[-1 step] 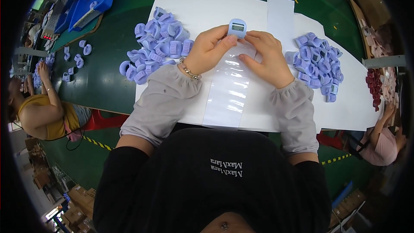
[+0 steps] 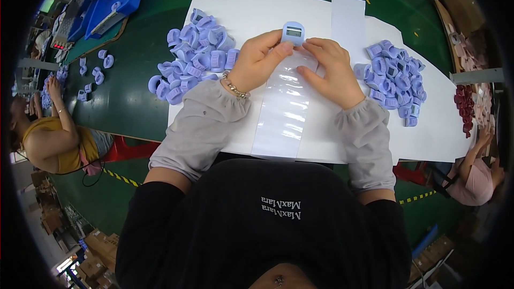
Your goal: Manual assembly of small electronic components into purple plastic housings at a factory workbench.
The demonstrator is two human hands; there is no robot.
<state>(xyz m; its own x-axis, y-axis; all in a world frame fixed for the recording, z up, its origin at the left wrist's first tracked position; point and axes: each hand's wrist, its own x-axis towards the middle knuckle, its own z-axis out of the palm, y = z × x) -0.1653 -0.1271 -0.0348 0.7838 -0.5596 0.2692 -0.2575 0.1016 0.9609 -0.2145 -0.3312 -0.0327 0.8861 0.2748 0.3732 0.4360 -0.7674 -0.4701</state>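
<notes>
My left hand (image 2: 257, 64) pinches a small light-blue ring-shaped gadget (image 2: 293, 32) with a tiny grey screen and holds it upright over the white sheet (image 2: 251, 10). My right hand (image 2: 332, 72) lies just right of it, its bent fingers pressing on a long glossy clear strip (image 2: 281, 118) that runs toward my body. The right fingertips come close to the gadget; I cannot tell whether they touch it. A heap of the same blue gadgets (image 2: 195, 56) lies left of my left hand. Another heap (image 2: 393, 77) lies right of my right hand.
The white sheet covers a green table (image 2: 128, 96). A few loose blue pieces (image 2: 99, 67) and blue trays (image 2: 115, 0) sit at the far left. A narrow white paper strip (image 2: 348, 16) lies behind my right hand. One person sits at the left, another at the right edge.
</notes>
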